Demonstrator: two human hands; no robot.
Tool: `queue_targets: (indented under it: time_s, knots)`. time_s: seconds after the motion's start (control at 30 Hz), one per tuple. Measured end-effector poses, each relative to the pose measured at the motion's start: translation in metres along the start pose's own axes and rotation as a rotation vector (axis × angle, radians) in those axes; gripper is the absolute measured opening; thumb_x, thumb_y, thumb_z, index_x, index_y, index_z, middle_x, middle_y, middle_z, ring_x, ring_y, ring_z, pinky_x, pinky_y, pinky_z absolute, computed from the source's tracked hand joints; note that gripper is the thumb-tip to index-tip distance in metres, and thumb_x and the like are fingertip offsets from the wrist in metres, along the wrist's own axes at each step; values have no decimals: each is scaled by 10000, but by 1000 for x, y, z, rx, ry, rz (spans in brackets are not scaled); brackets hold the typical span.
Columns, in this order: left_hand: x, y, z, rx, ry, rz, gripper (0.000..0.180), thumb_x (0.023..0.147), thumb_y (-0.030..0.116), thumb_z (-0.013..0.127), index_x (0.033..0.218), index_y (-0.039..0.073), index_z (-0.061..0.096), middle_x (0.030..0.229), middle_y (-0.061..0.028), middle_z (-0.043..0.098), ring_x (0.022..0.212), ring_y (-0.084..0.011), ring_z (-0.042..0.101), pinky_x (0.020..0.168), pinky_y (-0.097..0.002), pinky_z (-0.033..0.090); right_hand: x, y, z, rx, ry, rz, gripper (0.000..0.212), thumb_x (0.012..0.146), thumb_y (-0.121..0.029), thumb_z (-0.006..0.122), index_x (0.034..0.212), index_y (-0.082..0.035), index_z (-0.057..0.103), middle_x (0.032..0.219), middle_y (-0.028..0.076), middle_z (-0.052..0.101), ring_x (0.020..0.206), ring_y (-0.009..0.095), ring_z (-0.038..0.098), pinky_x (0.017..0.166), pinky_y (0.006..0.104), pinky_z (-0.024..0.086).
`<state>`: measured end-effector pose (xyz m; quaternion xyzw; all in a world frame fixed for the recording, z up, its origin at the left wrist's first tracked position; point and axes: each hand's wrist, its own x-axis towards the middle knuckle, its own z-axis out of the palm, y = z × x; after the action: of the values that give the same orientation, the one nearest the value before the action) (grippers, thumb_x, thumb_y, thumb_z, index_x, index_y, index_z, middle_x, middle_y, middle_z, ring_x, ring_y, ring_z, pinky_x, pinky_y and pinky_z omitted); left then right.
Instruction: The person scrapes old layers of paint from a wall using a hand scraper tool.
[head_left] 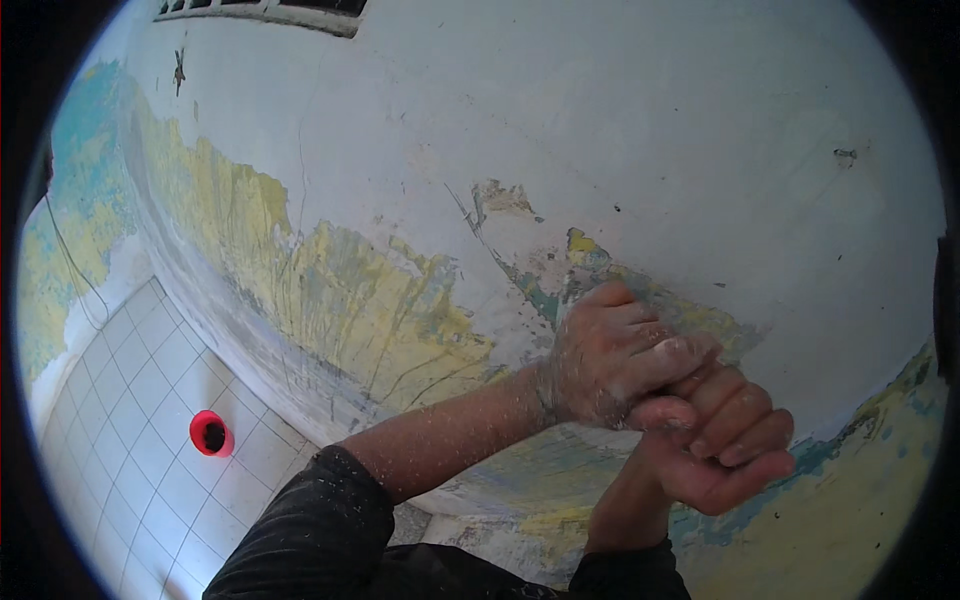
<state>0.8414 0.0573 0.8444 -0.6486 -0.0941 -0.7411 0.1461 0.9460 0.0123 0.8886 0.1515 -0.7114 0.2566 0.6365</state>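
Observation:
My left hand point(622, 362) and my right hand point(725, 435) are pressed together in front of the wall point(700, 130), right of the middle. Both are closed, with the fingers curled in. White dust covers the left hand and its wrist, and specks of it lie on the forearm. The fingers of the right hand are tucked against those of the left. Whatever they grip, if anything, is hidden by the fingers. Just beyond the left hand is a rough patch of bared yellow and green paint point(590, 250).
White coating covers the upper wall; scratched yellow paint point(350, 290) shows lower down. On the tiled floor point(130, 440) at the left stands a red bucket point(224, 436) with dark contents. A thin cable point(75, 262) hangs at the far left. A barred opening point(270, 12) is at the top.

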Motion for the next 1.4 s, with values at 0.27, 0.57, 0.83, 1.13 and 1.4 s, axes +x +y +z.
queue_targets:
  time_s: [0.27, 0.57, 0.83, 1.13, 1.4]
  knots:
    - [-69, 84, 15, -878, -77, -1042, 542, 1016, 542, 365, 1227, 82, 557, 1075, -66, 563, 975, -185, 508, 838, -337, 376, -22, -28, -16, -254, 117, -166, 478, 1029, -514, 318, 787, -116, 423, 646, 19, 463, 550, 165, 463, 572, 344, 437]
    - [-37, 67, 45, -1755, 489, -1379, 455, 1019, 496, 421, 1117, 67, 537, 1105, -125, 618, 1105, -211, 560, 964, -398, 434, -75, -39, -23, -889, 201, -32, 340, 1025, -365, 379, 967, -53, 503, 832, 102, 552, 688, 218, 577, 670, 371, 489]
    - [-58, 61, 50, -1732, 181, -1380, 447, 1008, 464, 476, 1126, 40, 555, 1048, -149, 665, 988, -203, 642, 784, -352, 554, -82, -87, -29, -498, 179, 1062, 392, 939, -55, 493, 1318, 42, 473, 1070, 126, 582, 604, 100, 523, 461, 229, 387]
    - [-72, 67, 47, -1680, -17, -1467, 380, 985, 371, 566, 1084, 8, 617, 1095, -139, 660, 983, -187, 633, 871, -322, 524, -105, -72, -30, -177, 478, 1085, 458, 967, -76, 479, 1414, 11, 432, 1099, 76, 612, 510, 62, 461, 386, 198, 358]
    - [-75, 83, 51, -1614, -3, -1417, 448, 1002, 416, 517, 884, -1, 631, 937, -148, 688, 905, -196, 651, 842, -315, 525, -115, -74, -30, -792, 112, 833, 322, 945, -40, 513, 1235, 74, 593, 1095, 88, 623, 843, 108, 577, 751, 209, 454]
